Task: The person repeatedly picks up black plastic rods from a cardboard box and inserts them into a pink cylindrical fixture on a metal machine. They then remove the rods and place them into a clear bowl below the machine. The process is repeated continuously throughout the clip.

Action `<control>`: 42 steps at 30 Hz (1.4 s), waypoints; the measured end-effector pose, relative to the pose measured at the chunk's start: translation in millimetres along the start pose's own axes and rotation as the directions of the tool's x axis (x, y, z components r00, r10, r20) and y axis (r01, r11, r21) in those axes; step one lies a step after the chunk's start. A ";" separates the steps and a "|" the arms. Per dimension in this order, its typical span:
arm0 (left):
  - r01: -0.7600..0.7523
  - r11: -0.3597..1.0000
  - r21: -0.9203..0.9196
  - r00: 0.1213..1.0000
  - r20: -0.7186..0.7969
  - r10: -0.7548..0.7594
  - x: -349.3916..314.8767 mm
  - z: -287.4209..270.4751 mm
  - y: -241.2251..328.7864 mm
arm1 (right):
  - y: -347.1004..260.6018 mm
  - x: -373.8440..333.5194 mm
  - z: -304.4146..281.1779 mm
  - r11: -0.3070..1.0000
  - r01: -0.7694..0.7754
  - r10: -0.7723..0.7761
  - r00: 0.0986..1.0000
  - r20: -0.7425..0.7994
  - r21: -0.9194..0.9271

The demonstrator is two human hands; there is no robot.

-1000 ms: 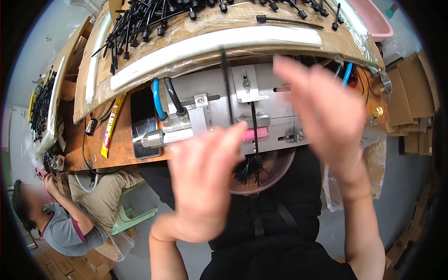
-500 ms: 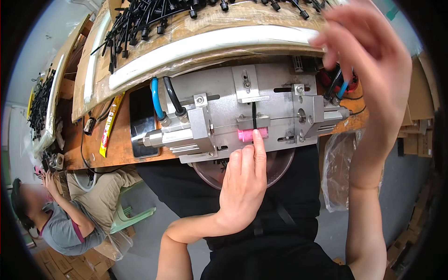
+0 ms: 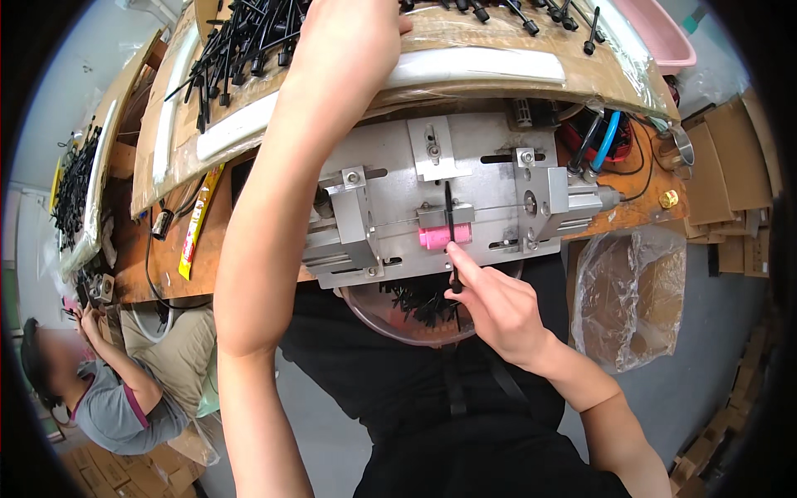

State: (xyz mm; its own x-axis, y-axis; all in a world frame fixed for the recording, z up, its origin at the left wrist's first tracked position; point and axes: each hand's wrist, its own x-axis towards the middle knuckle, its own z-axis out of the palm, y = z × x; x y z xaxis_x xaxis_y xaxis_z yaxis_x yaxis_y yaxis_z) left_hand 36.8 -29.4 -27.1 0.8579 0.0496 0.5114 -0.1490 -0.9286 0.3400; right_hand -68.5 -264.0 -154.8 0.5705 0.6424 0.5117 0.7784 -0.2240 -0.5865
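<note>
My right hand (image 3: 505, 314) pinches a thin black plastic rod (image 3: 451, 224) with a knobbed end. The rod lies across a pink block (image 3: 435, 237) on a metal fixture (image 3: 483, 170), its far end by the small centre bracket (image 3: 432, 149). My left hand (image 3: 355, 37) reaches over the pile of black knobbed rods (image 3: 249, 41) on the cardboard at the back; its fingers are hidden or cut off by the upper edge. Under the fixture's front edge, a clear bowl (image 3: 374, 319) holds several black pieces.
Metal cylinder units (image 3: 573, 207) flank the fixture, with blue and black hoses (image 3: 608, 137) on the right. A white foam strip (image 3: 473, 66) edges the cardboard. A plastic-lined box (image 3: 627, 299) stands at right. Another person (image 3: 124, 398) sits at far left.
My left hand has left the pink block and reached up to the pile. My right hand has come down from the upper right and now grips a black rod at the block.
</note>
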 end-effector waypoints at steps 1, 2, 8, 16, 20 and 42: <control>0.068 0.995 -0.074 0.991 0.117 -0.059 4.9 -5.8 3.9 | 2.6 2.6 1.6 1.000 0.011 -0.011 1.000 0.001 -0.007; 0.116 0.989 -0.095 0.987 0.122 -0.104 5.7 -9.9 7.8 | 3.1 3.6 2.6 1.000 0.008 -0.008 1.000 0.005 -0.008; -0.099 0.994 0.042 0.983 -0.153 0.104 -81.5 -25.8 24.0 | -7.4 23.6 -28.4 0.995 0.034 -0.022 0.993 0.119 -0.094; 0.005 0.992 0.128 0.987 0.160 -0.025 -211.8 20.7 91.1 | 50.5 184.7 -118.3 0.737 -0.128 0.037 0.988 -0.150 -0.663; 0.021 0.990 0.137 0.982 0.182 -0.046 -210.3 43.1 90.7 | 24.6 229.6 -135.5 0.698 -0.234 0.424 0.897 0.127 -0.677; -0.148 0.988 0.042 0.989 0.029 0.147 35.0 1.5 0.9 | -2.2 1.2 -1.6 0.987 0.054 -0.055 0.998 0.002 -0.152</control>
State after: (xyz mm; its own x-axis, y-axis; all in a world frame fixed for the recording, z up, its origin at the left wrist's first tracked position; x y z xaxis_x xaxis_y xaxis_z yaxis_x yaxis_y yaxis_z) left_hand 67.4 -29.0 -10.1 0.8407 -0.0984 0.5325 -0.2539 -0.9402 0.2271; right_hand -69.1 -263.9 -151.9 0.5266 0.6549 0.5421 0.8390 -0.2972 -0.4559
